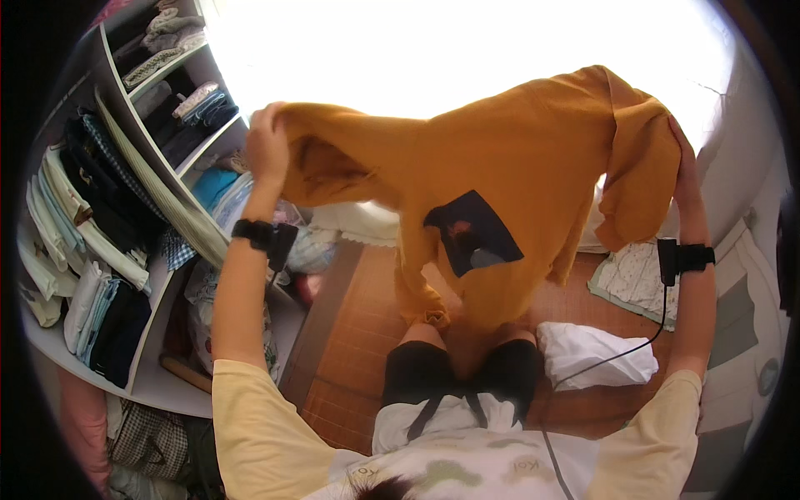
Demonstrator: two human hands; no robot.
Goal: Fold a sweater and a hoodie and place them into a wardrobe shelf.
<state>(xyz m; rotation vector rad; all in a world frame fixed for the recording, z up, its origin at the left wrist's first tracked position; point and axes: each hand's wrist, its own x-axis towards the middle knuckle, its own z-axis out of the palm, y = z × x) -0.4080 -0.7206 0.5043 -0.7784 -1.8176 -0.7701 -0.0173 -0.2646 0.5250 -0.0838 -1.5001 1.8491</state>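
Note:
A mustard-yellow sweatshirt [506, 150] hangs stretched out before me, raised in both hands. My left hand [267, 144] grips its upper left part, where a fold opens into shadow. At the upper right, my right hand [684, 156] holds the other side; the cloth hides most of its fingers. A dark printed patch [478, 234] shows on the garment's face, tilted. One sleeve [422, 281] dangles with its cuff near my knee. Black bands with small devices circle both of my wrists.
Shelves [144, 119] of folded clothes stand at the left, with garments [81, 206] hung below. A brown slatted mat [350, 350] lies beneath me. White folded cloth [594, 356] and a patterned quilted cloth [634, 281] rest on the right. A cable [612, 356] runs from my right wrist across my chest.

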